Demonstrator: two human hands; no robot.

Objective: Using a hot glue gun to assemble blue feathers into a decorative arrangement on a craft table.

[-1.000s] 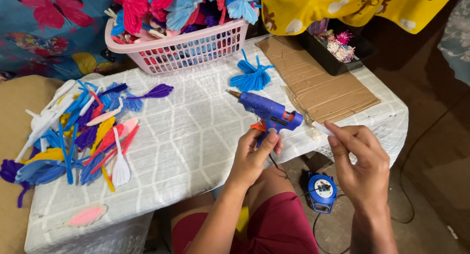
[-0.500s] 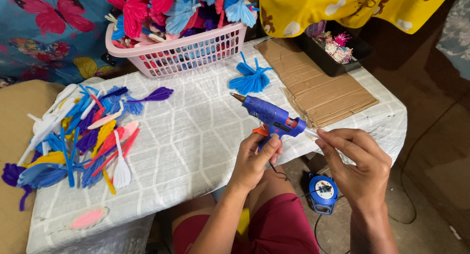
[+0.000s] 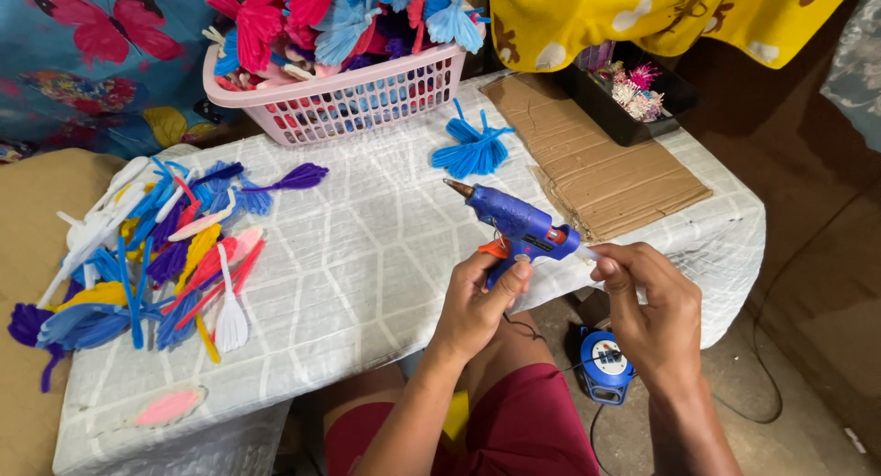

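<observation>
Change: since a second ago the glue gun [image 3: 518,226] has tilted a little, nozzle raised, and the right hand [image 3: 653,303] has closed in on its rear.
Left hand [image 3: 479,297]: wrapped round the grip, thumb by the orange trigger, steadying the gun above the tabletop [image 3: 367,256] edge.
Right hand: fingertips pinched on the pale stick at the gun's back.
Around: blue tassel [image 3: 473,147] and cardboard sheet [image 3: 596,164] beyond; coloured pieces [image 3: 156,256] far left; pink basket [image 3: 340,95] behind.

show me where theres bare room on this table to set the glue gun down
The widest free patch is the middle of the white tablecloth, bordered by the feather pile on the left, the pink basket behind and the glue gun. The cardboard sheet is bare too. The left edge is crowded; a blue tuft sits between basket and cardboard.
</observation>
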